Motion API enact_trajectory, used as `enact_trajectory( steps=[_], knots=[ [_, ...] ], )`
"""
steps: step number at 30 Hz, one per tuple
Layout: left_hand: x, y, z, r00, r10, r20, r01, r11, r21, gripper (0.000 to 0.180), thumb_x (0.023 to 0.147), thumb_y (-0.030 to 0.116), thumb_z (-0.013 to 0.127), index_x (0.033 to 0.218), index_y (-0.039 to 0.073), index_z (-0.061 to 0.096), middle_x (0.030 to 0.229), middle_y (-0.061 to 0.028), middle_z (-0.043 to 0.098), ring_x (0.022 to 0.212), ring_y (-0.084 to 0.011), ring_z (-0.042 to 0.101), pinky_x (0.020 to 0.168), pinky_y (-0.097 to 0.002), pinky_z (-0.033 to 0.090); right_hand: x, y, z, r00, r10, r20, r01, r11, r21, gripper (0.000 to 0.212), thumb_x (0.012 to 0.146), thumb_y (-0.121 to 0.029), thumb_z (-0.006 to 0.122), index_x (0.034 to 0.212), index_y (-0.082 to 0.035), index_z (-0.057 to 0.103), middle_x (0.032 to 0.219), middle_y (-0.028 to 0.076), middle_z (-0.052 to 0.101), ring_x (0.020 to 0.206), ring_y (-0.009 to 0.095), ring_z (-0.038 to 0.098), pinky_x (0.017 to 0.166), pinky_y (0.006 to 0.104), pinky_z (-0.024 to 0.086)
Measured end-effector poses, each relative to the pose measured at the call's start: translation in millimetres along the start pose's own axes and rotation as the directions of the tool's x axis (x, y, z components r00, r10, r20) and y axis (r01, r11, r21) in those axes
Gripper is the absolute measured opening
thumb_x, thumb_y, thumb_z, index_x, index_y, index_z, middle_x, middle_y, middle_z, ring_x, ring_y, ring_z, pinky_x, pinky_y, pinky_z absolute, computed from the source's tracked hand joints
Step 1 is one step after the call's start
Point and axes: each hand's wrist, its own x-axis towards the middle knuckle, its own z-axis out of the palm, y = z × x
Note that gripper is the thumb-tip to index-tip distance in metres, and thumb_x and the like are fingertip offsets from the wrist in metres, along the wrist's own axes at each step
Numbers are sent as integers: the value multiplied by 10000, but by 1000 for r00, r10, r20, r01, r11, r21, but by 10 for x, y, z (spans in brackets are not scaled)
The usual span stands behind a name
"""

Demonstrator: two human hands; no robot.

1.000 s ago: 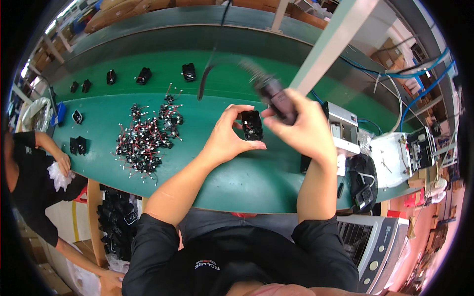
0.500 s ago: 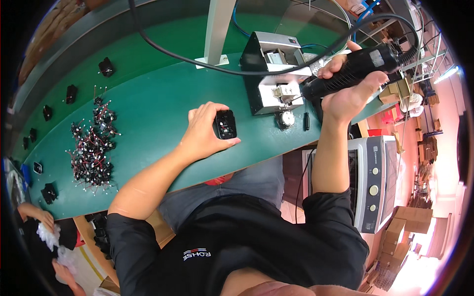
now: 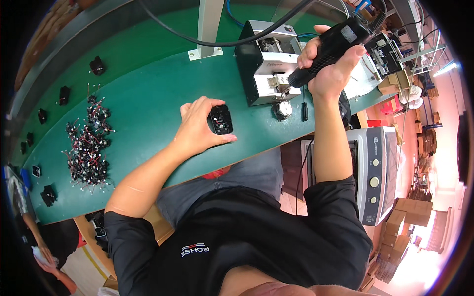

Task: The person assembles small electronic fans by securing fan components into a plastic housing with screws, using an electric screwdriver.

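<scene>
My left hand grips a small black plastic housing by its edges, on the green bench. Its open side faces up and shows small parts inside. My right hand is wrapped round a black electric screwdriver with a cable at its back end. The screwdriver's tip reaches the front of a silver and black screw feeder, close to its small metal outlet; whether it touches a screw is too small to tell. In front of the feeder sit a round whitish metal part and a small black screwdriver.
A heap of small wired parts lies on the bench's left side. Several black housings stand along the far left. A pale metal post rises behind, with a black cable crossing it. A grey-white machine with knobs stands right. Another person's hands show lower left.
The view has shifted slightly. My right hand has brought the electric screwdriver a little left and closer to the feeder's front. My left hand still holds the housing in about the same place.
</scene>
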Motion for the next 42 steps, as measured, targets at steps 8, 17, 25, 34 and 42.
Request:
enact_trajectory(
  steps=[8, 17, 25, 34, 42],
  knots=[
    [13, -63, 58, 996, 87, -32, -87, 996, 16, 789, 543, 444, 930, 1151, 91, 569, 1026, -66, 583, 1005, -268, 557, 946, -421, 311, -10, -42, 45, 988, -2, -153, -14, 995, -101, 936, 878, -848, 242, 1116, -1, 562, 648, 73, 496, 521, 180, 454, 519, 342, 429],
    [-5, -77, 55, 990, 128, -61, -127, 992, 19, 772, 559, 417, 930, 1149, 81, 561, 1024, -67, 578, 1029, -269, 553, 982, -415, 312, -31, -108, 71, 986, 86, -140, -91, 995, -31, 906, 904, -815, 248, 1096, 19, 545, 632, 72, 516, 496, 177, 483, 490, 323, 446],
    [-6, -42, 56, 991, 134, -20, -133, 990, 35, 776, 561, 425, 924, 1152, 80, 559, 1036, -82, 588, 1051, -281, 562, 971, -430, 318, -511, -78, 754, 995, 34, 95, -58, 963, 261, 1078, 784, -934, 249, 1209, 8, 555, 653, 66, 517, 507, 174, 494, 489, 338, 456],
    [5, -6, 45, 996, 89, 0, -89, 996, 32, 751, 550, 436, 923, 1109, 80, 570, 1012, -73, 578, 1033, -273, 555, 956, -428, 303, -713, 131, 975, 982, 129, 140, -162, 952, 260, 1102, 760, -950, 256, 1195, 23, 537, 653, 88, 538, 506, 179, 517, 507, 338, 475],
    [7, 0, 41, 997, 80, 13, -80, 996, 45, 736, 547, 427, 924, 1098, 86, 575, 1009, -70, 578, 1035, -271, 558, 952, -426, 302, -763, 164, 990, 976, 159, 147, -193, 948, 255, 1106, 761, -948, 257, 1190, 35, 528, 642, 93, 542, 503, 188, 522, 518, 338, 484]
  ],
)
